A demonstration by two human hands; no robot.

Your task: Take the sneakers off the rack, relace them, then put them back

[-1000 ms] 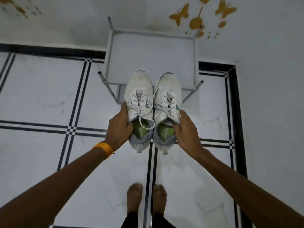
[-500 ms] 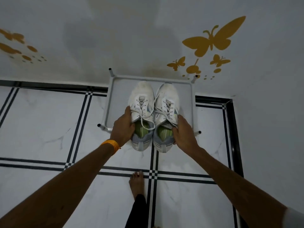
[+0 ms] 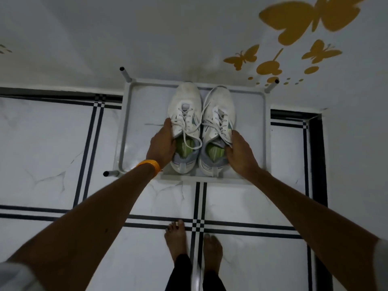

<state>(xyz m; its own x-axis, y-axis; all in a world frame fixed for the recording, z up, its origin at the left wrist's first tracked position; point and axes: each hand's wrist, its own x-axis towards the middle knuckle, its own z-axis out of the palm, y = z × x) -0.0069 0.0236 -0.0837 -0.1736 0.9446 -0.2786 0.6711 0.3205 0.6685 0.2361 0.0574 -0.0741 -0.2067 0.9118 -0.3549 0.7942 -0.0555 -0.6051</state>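
Note:
Two white sneakers with green insoles and white laces sit side by side over the top shelf of the grey rack [image 3: 263,131], toes toward the wall. My left hand [image 3: 160,147] grips the outer side of the left sneaker [image 3: 184,106] at its opening. On the other side, my right hand [image 3: 239,153] clasps the right sneaker [image 3: 219,103] by its collar. Whether the soles rest on the shelf or hover just above it I cannot tell. A loose lace end trails left of the left sneaker.
The rack stands against a white wall with yellow butterfly stickers [image 3: 308,17]. Open tube ends [image 3: 121,69] stick up at its corners. My bare feet [image 3: 176,238] stand on white floor tiles with black lines. A second wall closes the right side.
Both hands carried the sneakers forward from in front of the rack to above its top shelf, and I stepped closer to the rack.

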